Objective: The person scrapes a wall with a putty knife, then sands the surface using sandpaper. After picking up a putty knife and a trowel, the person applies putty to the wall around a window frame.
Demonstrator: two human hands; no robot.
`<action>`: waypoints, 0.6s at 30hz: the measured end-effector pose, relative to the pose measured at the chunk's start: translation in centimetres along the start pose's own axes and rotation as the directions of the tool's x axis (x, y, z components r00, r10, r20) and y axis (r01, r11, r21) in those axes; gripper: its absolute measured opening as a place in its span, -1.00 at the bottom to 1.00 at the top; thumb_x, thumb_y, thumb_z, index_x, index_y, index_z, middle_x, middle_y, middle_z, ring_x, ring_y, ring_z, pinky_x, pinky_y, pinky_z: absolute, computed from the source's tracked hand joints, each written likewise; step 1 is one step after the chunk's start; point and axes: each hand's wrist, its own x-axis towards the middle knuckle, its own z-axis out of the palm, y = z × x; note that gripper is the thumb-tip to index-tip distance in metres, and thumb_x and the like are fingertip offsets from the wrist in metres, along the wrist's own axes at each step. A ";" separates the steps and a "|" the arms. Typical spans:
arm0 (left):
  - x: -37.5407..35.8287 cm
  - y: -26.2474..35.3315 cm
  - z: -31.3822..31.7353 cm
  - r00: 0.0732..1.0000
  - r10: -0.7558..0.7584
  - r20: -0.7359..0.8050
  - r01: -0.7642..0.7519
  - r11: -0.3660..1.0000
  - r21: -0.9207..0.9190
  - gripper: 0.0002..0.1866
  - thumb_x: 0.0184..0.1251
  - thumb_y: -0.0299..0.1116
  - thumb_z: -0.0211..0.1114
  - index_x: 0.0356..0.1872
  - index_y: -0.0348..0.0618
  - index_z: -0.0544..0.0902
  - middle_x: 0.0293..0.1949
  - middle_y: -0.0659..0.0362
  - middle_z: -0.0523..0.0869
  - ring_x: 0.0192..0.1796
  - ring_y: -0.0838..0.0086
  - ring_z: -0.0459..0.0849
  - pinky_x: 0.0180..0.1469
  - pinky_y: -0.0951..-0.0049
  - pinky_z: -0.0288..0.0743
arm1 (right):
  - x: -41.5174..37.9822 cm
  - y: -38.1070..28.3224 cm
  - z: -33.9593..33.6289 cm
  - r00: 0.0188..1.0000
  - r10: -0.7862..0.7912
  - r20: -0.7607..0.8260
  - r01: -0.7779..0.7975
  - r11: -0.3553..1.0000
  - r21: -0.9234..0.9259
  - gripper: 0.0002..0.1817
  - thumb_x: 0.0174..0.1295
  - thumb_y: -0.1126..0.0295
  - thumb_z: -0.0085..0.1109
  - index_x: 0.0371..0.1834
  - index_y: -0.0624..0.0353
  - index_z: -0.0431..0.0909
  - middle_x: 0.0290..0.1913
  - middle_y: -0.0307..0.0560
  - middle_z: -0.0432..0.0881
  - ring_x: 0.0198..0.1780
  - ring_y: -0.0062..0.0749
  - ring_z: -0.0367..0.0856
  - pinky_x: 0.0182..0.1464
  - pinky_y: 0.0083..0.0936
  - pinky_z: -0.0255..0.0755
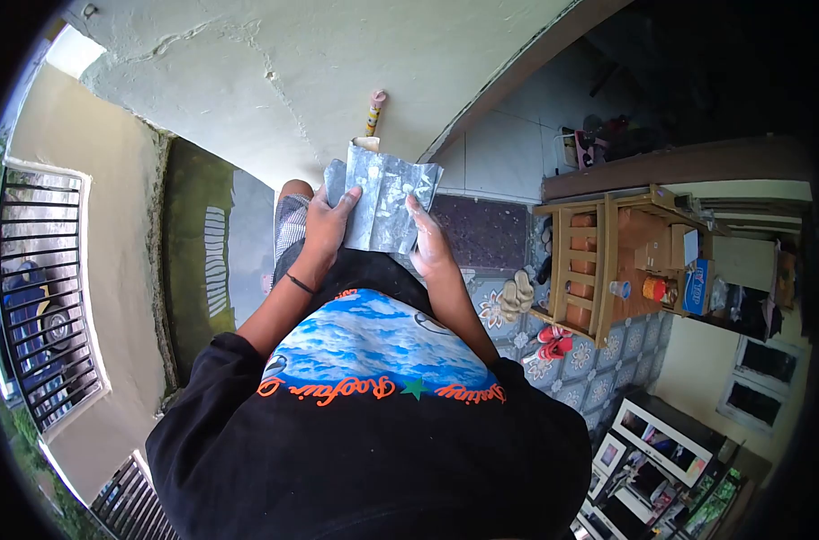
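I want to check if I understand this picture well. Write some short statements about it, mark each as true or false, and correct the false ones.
1. The left hand and the right hand both touch the grey sheet. True.
2. The dark band is on the right wrist. False: it is on the left wrist.
3. The grey sheet is clean all over. False: it has white marks.
4. The red shoes are on the tiled floor. True.
5. The shirt is plain black. False: it also has a blue cloud picture and orange letters.
6. The pale wall has a crack. True.
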 end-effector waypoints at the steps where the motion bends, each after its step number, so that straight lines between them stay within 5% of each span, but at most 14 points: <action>1: -0.3 0.2 0.3 0.999 0.044 -0.026 -0.042 0.997 0.067 -0.67 0.10 -0.35 0.16 -0.14 -0.34 0.42 -0.27 0.15 0.56 -0.25 0.57 0.50 -0.16 0.59 0.34 | -0.1 0.1 -0.3 0.999 0.024 -0.038 -0.024 1.000 0.014 -0.58 0.11 0.22 0.01 -0.03 0.24 0.32 -0.06 -0.14 0.42 0.00 -0.49 0.34 0.07 -0.52 0.16; 5: -0.7 0.6 1.2 0.999 0.036 0.027 -0.040 0.983 0.178 -0.74 0.12 -0.36 0.14 -0.21 -0.31 0.47 -0.31 0.19 0.56 -0.29 0.59 0.48 -0.20 0.60 0.33 | -1.6 0.2 -0.7 0.960 -0.113 -0.257 0.065 0.980 -0.189 -0.39 0.04 0.01 0.04 -0.01 0.31 0.30 -0.04 -0.10 0.40 0.02 -0.46 0.29 0.10 -0.51 0.08; 9: 0.3 -1.6 2.1 0.977 -0.045 0.208 -0.001 0.977 0.213 -0.76 0.16 -0.35 0.10 -0.20 -0.28 0.46 -0.32 0.20 0.55 -0.33 0.57 0.48 -0.27 0.57 0.37 | -5.0 -1.0 -3.9 0.914 -0.221 -0.340 0.160 0.967 -0.199 -0.36 0.03 -0.02 0.04 0.01 0.31 0.30 -0.04 -0.06 0.39 0.00 -0.45 0.28 0.08 -0.54 0.07; 11: 0.9 -2.8 3.4 0.954 -0.140 0.264 0.057 0.952 0.299 -0.72 0.16 -0.31 0.10 -0.18 -0.28 0.45 -0.31 0.18 0.55 -0.33 0.54 0.49 -0.29 0.56 0.38 | -6.1 -0.3 -7.8 0.801 -0.229 -0.552 0.096 0.961 -0.258 -0.39 0.01 -0.08 0.02 -0.11 0.28 0.39 -0.18 -0.12 0.42 -0.12 -0.53 0.29 -0.03 -0.56 0.14; 12: 1.2 -3.5 4.3 0.939 -0.142 0.312 0.030 0.941 0.337 -0.71 0.16 -0.30 0.09 -0.17 -0.29 0.45 -0.31 0.18 0.55 -0.32 0.53 0.49 -0.27 0.55 0.37 | -7.6 -0.5 -9.2 0.721 -0.218 -0.657 0.003 0.950 -0.312 -0.44 -0.01 -0.16 -0.01 -0.32 0.20 0.46 -0.40 -0.22 0.43 -0.33 -0.55 0.32 -0.22 -0.58 0.22; 14: 1.9 -5.0 5.7 0.887 -0.177 0.426 -0.022 0.906 0.424 -0.65 0.17 -0.25 0.08 -0.10 -0.30 0.40 -0.23 0.14 0.52 -0.22 0.48 0.47 -0.18 0.52 0.35 | -10.3 0.9 -13.1 0.569 -0.315 -0.760 0.038 0.933 -0.358 -0.45 -0.02 -0.20 -0.04 -0.51 0.16 0.46 -0.61 -0.31 0.37 -0.54 -0.55 0.27 -0.43 -0.58 0.23; 17: 1.2 -7.0 10.1 0.802 -0.307 0.512 0.047 0.888 0.458 -0.58 0.19 -0.21 0.05 -0.02 -0.29 0.33 -0.13 0.11 0.46 -0.13 0.45 0.43 -0.11 0.50 0.32 | -17.6 2.9 -16.0 0.278 -0.302 -0.912 -0.090 0.937 -0.337 -0.37 -0.03 -0.23 -0.08 -0.60 0.25 0.43 -0.71 -0.11 0.42 -0.61 -0.38 0.41 -0.51 -0.47 0.26; 18: 0.2 -6.9 12.1 0.727 -0.361 0.584 0.070 0.885 0.460 -0.53 0.20 -0.18 0.03 0.04 -0.29 0.26 -0.08 0.10 0.42 -0.07 0.42 0.41 -0.08 0.47 0.32 | -18.7 6.5 -19.7 0.165 -0.340 -0.926 -0.243 0.896 -0.373 -0.41 0.03 -0.15 -0.14 -0.48 0.27 0.48 -0.60 0.07 0.52 -0.43 -0.10 0.55 -0.30 -0.28 0.39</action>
